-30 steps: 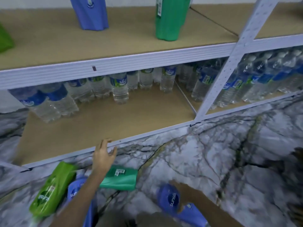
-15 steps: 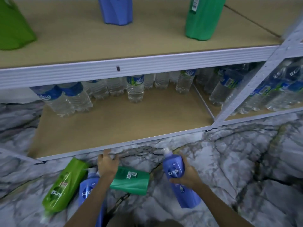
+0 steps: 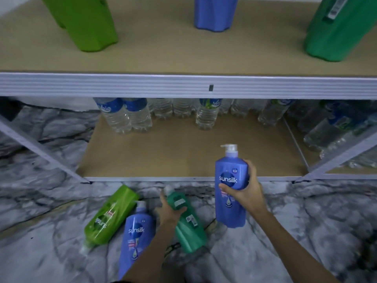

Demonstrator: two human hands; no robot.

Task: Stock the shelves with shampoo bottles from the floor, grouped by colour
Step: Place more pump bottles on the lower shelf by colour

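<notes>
Floor, far left: a lime-green plastic shampoo bottle [image 3: 111, 216] lies on its side on the grey marbled floor [image 3: 306, 231], pump end toward the camera. Just beside it, a blue Sunsilk pump bottle [image 3: 137, 233] lies flat, label up.

Left hand [image 3: 170, 211]: fingers wrapped round the neck end of a dark-green plastic shampoo bottle [image 3: 188, 223], which is tilted; whether its base is touching the floor is hard to tell through blur.

Right hand [image 3: 247, 190]: clasps a second blue Sunsilk pump bottle [image 3: 231, 186] at mid-body, upright, pump up, clear of the floor. Likely held so for standing it straight down.

Upper fibreboard shelf [image 3: 183, 58]: lime-green bottle base [image 3: 85, 23] at left, blue bottle base [image 3: 216, 13] centre, dark-green bottle base [image 3: 338, 31] right, well apart, probably as colour markers. Lower shelf holds clear water bottles [image 3: 130, 117].
</notes>
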